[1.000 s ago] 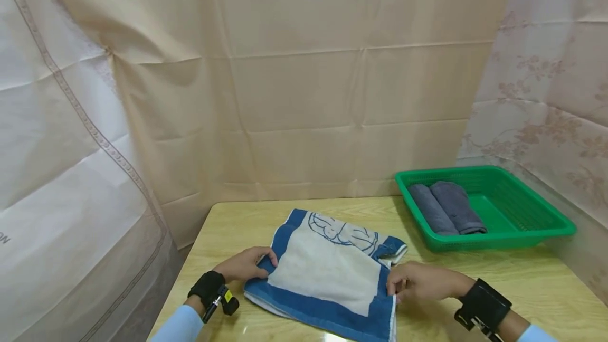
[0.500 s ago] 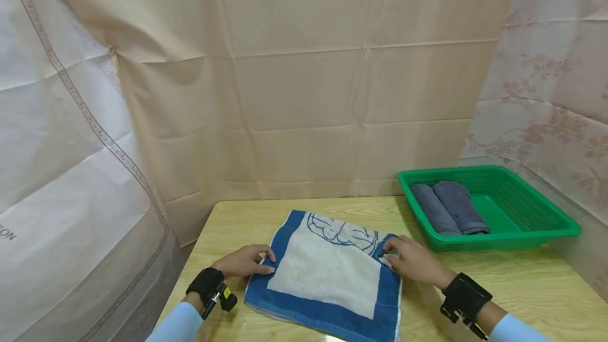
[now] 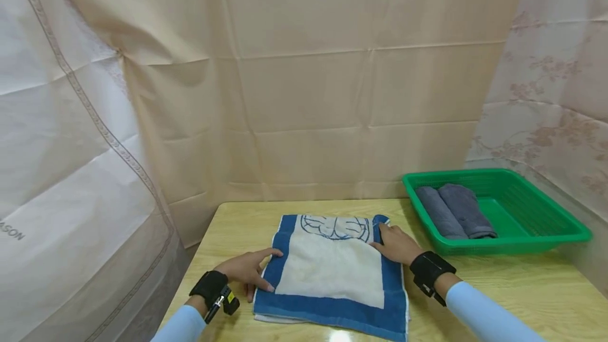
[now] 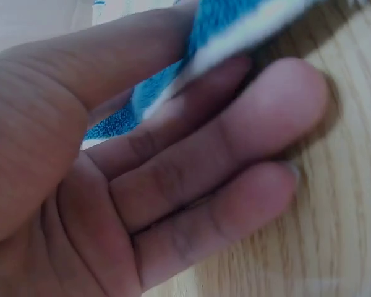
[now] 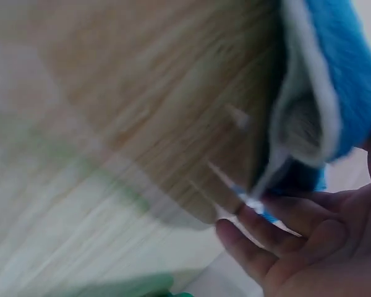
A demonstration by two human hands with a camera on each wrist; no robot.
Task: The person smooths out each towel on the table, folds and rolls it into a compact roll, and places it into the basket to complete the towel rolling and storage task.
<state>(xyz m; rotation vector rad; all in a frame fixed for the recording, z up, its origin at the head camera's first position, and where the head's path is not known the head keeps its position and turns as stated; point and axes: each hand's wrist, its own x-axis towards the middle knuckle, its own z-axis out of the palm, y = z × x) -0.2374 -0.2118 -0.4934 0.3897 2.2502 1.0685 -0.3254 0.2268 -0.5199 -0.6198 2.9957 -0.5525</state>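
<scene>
A white towel [image 3: 328,273] with blue borders and a blue line drawing near its far edge lies folded on the table. My left hand [image 3: 249,269] rests at its left edge, thumb and forefinger spread on the blue border. In the left wrist view the other fingers [image 4: 222,148] lie fairly straight beside and partly under the towel's edge [image 4: 229,37]. My right hand [image 3: 398,243] holds the towel's far right corner. The right wrist view shows the fingers [image 5: 278,238] reaching beneath the folded blue-and-white edge [image 5: 340,74].
A green plastic basket [image 3: 537,244] stands at the right of the wooden table [image 3: 247,215]. Two rolled dark grey towels [image 3: 458,210] lie in its left part. A beige curtain [image 3: 304,94] hangs behind the table, with patterned cloth [image 3: 560,94] on the right.
My right hand has moved from the towel's near right side up to its far right corner. That corner now lies straighter, and the left forefinger and thumb have spread wider apart.
</scene>
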